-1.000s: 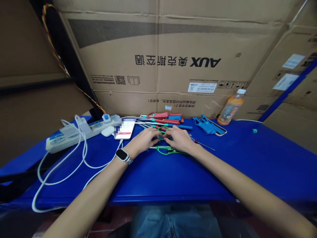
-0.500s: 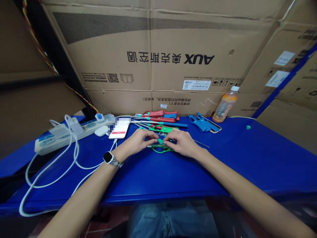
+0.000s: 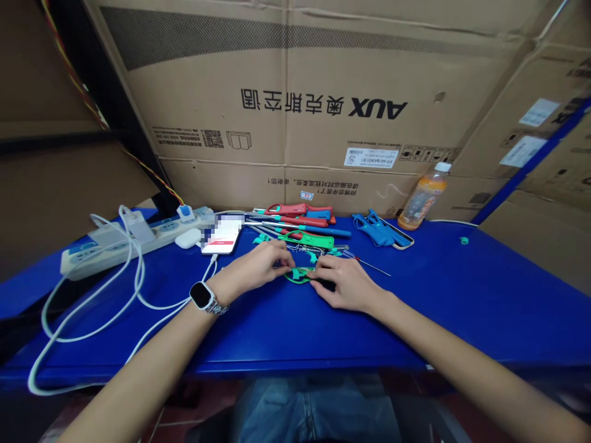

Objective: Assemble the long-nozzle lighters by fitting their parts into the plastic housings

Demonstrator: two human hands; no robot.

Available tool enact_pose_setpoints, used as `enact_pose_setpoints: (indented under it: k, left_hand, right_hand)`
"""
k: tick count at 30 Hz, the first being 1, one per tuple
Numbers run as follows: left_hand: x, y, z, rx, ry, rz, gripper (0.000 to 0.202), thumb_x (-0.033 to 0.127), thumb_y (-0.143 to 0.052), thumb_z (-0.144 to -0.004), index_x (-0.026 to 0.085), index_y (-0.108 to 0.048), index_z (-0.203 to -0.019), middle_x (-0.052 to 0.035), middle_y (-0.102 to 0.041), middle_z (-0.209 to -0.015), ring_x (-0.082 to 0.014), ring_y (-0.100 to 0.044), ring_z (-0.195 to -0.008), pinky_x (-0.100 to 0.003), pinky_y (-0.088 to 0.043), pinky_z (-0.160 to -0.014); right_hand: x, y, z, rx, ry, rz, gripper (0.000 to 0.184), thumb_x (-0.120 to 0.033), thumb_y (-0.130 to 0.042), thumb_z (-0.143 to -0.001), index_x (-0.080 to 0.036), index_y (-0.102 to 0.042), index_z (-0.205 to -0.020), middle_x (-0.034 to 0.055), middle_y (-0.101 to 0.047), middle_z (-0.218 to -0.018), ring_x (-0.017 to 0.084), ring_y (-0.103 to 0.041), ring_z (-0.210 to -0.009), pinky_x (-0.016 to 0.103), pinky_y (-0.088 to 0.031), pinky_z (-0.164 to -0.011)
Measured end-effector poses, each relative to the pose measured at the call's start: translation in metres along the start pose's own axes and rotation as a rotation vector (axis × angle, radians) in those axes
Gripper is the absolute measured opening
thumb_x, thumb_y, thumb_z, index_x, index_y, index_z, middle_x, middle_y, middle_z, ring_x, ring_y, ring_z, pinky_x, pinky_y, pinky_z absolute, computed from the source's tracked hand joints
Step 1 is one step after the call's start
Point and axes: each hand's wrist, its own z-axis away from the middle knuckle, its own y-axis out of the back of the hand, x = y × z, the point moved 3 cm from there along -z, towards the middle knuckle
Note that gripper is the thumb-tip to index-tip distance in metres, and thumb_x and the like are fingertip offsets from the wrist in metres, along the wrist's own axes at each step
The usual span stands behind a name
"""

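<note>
A green lighter casing (image 3: pixel 300 281), with its inner parts showing, lies on the blue table between my hands. My left hand (image 3: pixel 263 266), a watch on its wrist, pinches a small teal plastic part (image 3: pixel 295 274) over the casing's left side. At the right end, my right hand (image 3: pixel 344 282) has thumb and bent fingers closed on the casing; its fingers partly hide that end. Just behind are another green lighter casing half (image 3: pixel 318 240) and a loose teal part (image 3: pixel 313 258). A thin screwdriver (image 3: pixel 373 266) lies beyond my right hand.
Red and blue long-nosed lighters (image 3: pixel 302 220) lie piled at the back. Blue casings (image 3: pixel 376 229) and a drink bottle (image 3: pixel 422 200) stand right of them. Leftward are a phone (image 3: pixel 224 237), a power strip (image 3: pixel 161 237) and looped white cables (image 3: pixel 143 277). Cardboard (image 3: pixel 318 135) walls the back.
My fingertips were together around a teal part above the casing. Now they are lower and farther apart, the right hand nearer me at the casing's right end.
</note>
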Motion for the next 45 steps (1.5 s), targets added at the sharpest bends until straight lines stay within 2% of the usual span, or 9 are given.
enact_pose_setpoints:
  k: [3,10,18,22,27,32,37,41,45]
  left_hand:
    - [-0.001,-0.003,-0.001,-0.019,0.006,-0.023,0.013,0.016,-0.058,-0.09,0.016,-0.071,-0.088,-0.0049,-0.063,-0.087,-0.0162,-0.058,-0.078,-0.029,-0.045,-0.075]
    - [0.001,-0.005,-0.001,-0.057,0.051,-0.103,0.014,0.014,-0.057,-0.09,0.016,-0.07,-0.086,-0.0056,-0.064,-0.087,-0.0182,-0.059,-0.083,-0.031,-0.045,-0.08]
    - [0.002,-0.013,-0.002,-0.016,0.078,-0.053,0.011,0.017,-0.056,-0.09,0.016,-0.067,-0.086,-0.0058,-0.065,-0.086,-0.0192,-0.06,-0.085,-0.03,-0.046,-0.078]
    - [-0.001,-0.013,-0.002,0.0,0.05,-0.014,0.012,0.019,-0.057,-0.09,0.016,-0.068,-0.085,-0.005,-0.066,-0.084,-0.0177,-0.06,-0.081,-0.029,-0.046,-0.078]
    - [0.0,-0.012,-0.002,-0.008,0.041,-0.022,0.013,0.018,-0.057,-0.09,0.016,-0.069,-0.085,-0.0046,-0.066,-0.088,-0.0176,-0.06,-0.084,-0.029,-0.046,-0.082]
    - [-0.002,-0.011,-0.002,-0.009,0.035,-0.019,0.01,0.018,-0.06,-0.088,0.016,-0.07,-0.086,-0.0037,-0.065,-0.085,-0.018,-0.06,-0.084,-0.029,-0.046,-0.079]
    - [-0.005,-0.001,0.002,0.033,0.012,0.034,0.01,0.023,-0.069,-0.082,0.017,-0.069,-0.089,-0.0033,-0.063,-0.091,-0.0165,-0.059,-0.079,-0.028,-0.046,-0.074]
    - [-0.009,-0.004,0.006,-0.049,-0.046,0.021,0.01,0.024,-0.066,-0.086,0.019,-0.074,-0.09,-0.004,-0.062,-0.093,-0.0163,-0.06,-0.084,-0.027,-0.046,-0.079]
    - [-0.012,-0.01,0.007,-0.055,-0.098,-0.02,0.016,0.025,-0.06,-0.091,0.02,-0.075,-0.091,-0.0041,-0.06,-0.091,-0.0156,-0.06,-0.082,-0.026,-0.045,-0.077]
  right_hand:
    - [0.005,-0.004,0.002,0.011,-0.025,-0.073,0.019,-0.024,-0.057,-0.09,-0.02,-0.076,-0.093,0.0044,-0.068,-0.085,0.014,-0.064,-0.076,0.025,-0.045,-0.067]
    - [0.006,-0.003,0.002,0.011,-0.048,-0.163,0.021,-0.025,-0.056,-0.092,-0.019,-0.076,-0.096,0.0049,-0.067,-0.088,0.015,-0.065,-0.079,0.026,-0.049,-0.074]
    - [0.007,0.0,0.003,-0.061,-0.093,-0.158,0.023,-0.026,-0.054,-0.093,-0.02,-0.075,-0.102,0.005,-0.067,-0.093,0.015,-0.064,-0.085,0.026,-0.048,-0.077]
    - [0.001,0.001,0.001,-0.077,-0.146,-0.142,0.022,-0.028,-0.055,-0.093,-0.021,-0.074,-0.1,0.0045,-0.068,-0.093,0.016,-0.064,-0.086,0.025,-0.046,-0.074]
    - [-0.013,-0.003,-0.014,-0.009,-0.359,0.054,0.025,-0.043,-0.058,-0.089,-0.022,-0.07,-0.094,0.004,-0.068,-0.092,0.018,-0.063,-0.078,0.027,-0.039,-0.061]
    - [-0.021,-0.014,-0.032,-0.042,-0.4,0.103,0.015,-0.035,-0.061,-0.084,-0.022,-0.065,-0.091,0.0045,-0.071,-0.093,0.02,-0.065,-0.081,0.028,-0.036,-0.059]
    - [-0.02,-0.015,-0.031,-0.038,-0.464,0.091,0.013,-0.03,-0.06,-0.083,-0.021,-0.065,-0.092,0.0047,-0.072,-0.092,0.02,-0.065,-0.082,0.027,-0.037,-0.06]
    - [-0.019,-0.016,-0.027,-0.018,-0.458,0.072,0.013,-0.031,-0.059,-0.085,-0.023,-0.067,-0.09,0.004,-0.071,-0.094,0.02,-0.065,-0.084,0.026,-0.038,-0.06]
    - [-0.019,-0.018,-0.026,-0.004,-0.432,0.095,0.016,-0.032,-0.058,-0.087,-0.023,-0.071,-0.091,0.0045,-0.071,-0.094,0.021,-0.063,-0.092,0.027,-0.041,-0.062]
